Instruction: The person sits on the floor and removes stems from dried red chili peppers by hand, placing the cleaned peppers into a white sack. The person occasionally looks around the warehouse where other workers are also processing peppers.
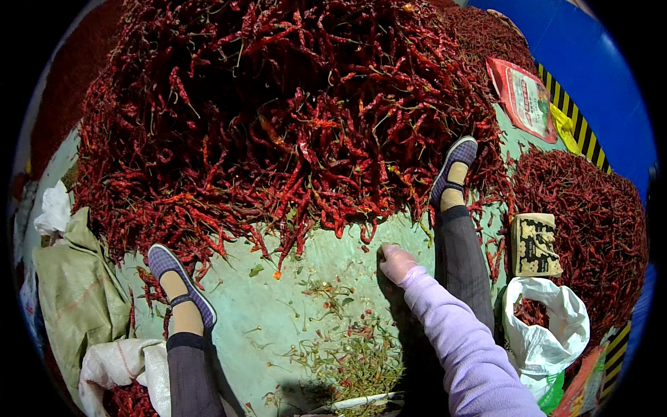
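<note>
My right hand (397, 265), in a thin clear glove under a lilac fleece sleeve (453, 333), is just above the pale green floor (260, 302). Its fingers curl away from the camera, so I cannot tell whether anything is between them. A large heap of dried red chillies (292, 140) spreads before me, and its loose front edge lies just beyond the fingertips. Nearest to the hand is a single chilli (368, 232). Broken stems and calyxes (359, 359) are scattered on the floor between my legs. My left hand is out of view.
My checked shoes (182, 286) flank the floor patch. On the left stand a green woven sack (78, 286) and a white sack (112, 359) holding chillies. Rightward are a white bag (544, 344) of chillies, a patterned box (535, 245), another chilli heap (589, 224) and a red packet (522, 99).
</note>
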Demonstrator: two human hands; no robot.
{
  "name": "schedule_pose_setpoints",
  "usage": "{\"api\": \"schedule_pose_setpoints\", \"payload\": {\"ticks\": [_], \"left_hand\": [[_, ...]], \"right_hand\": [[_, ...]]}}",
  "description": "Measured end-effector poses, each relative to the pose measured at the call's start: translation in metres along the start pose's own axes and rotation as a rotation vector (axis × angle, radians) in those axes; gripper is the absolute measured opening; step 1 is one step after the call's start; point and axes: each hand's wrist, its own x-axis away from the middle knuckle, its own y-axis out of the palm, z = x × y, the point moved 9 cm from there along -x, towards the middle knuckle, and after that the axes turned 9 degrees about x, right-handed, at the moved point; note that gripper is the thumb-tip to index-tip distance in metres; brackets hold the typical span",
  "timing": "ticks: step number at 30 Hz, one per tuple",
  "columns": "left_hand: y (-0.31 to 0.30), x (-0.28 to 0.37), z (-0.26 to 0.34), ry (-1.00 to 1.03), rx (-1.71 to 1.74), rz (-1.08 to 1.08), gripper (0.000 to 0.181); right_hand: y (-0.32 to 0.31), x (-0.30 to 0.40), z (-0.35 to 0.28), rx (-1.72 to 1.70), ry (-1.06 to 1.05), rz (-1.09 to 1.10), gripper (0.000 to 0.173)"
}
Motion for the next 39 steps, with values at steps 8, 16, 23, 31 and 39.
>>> {"api": "schedule_pose_setpoints", "payload": {"ticks": [8,16,23,31,39], "left_hand": [[0.019,0.003,0.022,-0.04,0.026,-0.054,0.005],[0.028,0.011,0.026,-0.097,0.0,-0.071,0.003],[0.045,0.025,0.053,0.161,-0.036,-0.228,0.008],[0.064,0.045,0.07,0.251,0.09,-0.307,0.004],[0.026,0.042,0.105,0.333,0.098,0.014,0.015]], "right_hand": [[0.005,-0.029,-0.038,0.063,-0.101,0.048,0.018],[0.004,-0.007,-0.032,0.047,-0.099,-0.085,0.019],[-0.173,0.168,0.052,-0.106,0.023,0.533,0.006],[-0.236,0.336,0.197,0.268,0.585,0.552,0.013],[-0.05,0.125,-0.058,-0.184,-0.302,0.126,0.027]]}}
